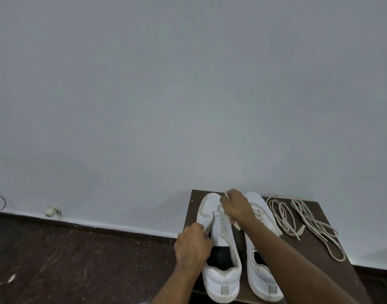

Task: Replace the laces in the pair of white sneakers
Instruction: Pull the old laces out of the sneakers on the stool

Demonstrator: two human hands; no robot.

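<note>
On the bare floor at the far left there is only a small pale scrap by the base of the wall, well away from the work. The dark wooden table stands against that wall, probably so the sneakers sit steady at working height. The left hand curls round the outer edge of the left sneaker near its throat, seemingly to pin the shoe and hold the opening apart. The right hand reaches across the toe end, fingers closed on a pale lace that sticks out above the knuckles (whether it is being drawn out or fed in, I cannot tell). The right sneaker lies just beside its partner, heels toward the person, partly hidden under the forearm. Further right, two loose laces, one coiled and one sprawled, lie apart from each other on the table, within reach, likely waiting their turn or already set aside.
</note>
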